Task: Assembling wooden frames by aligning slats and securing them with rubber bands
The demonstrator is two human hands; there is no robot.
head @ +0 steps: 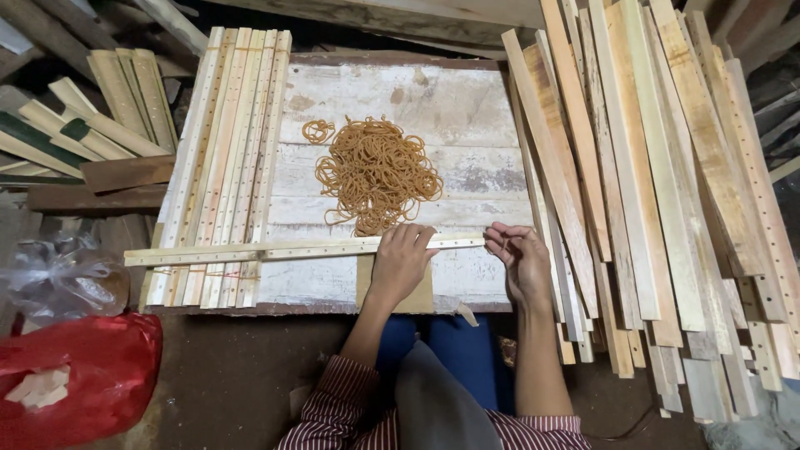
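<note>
A long, thin wooden slat with a row of small holes lies crosswise near the lower middle of the frame, on a worn whitewashed board. The left hand rests flat on top of it, fingers together, pressing it down. The right hand sits at the slat's right end with fingertips pinched close, as if on something very thin; what it pinches is too small to tell.

Judging by how things lie, the work seems somewhere in the middle. A neat row of drilled slats lies side by side at the left of the board, under the crosswise slat, and looks already sorted. At the right of the frame a big loose heap of slats leans in disorder, seemingly yet to be handled. A tangled pile of tan rubber bands sits in the centre of the board, just above the hands.

The slat in hand is pale, straight and narrow, its holes evenly spaced.
</note>
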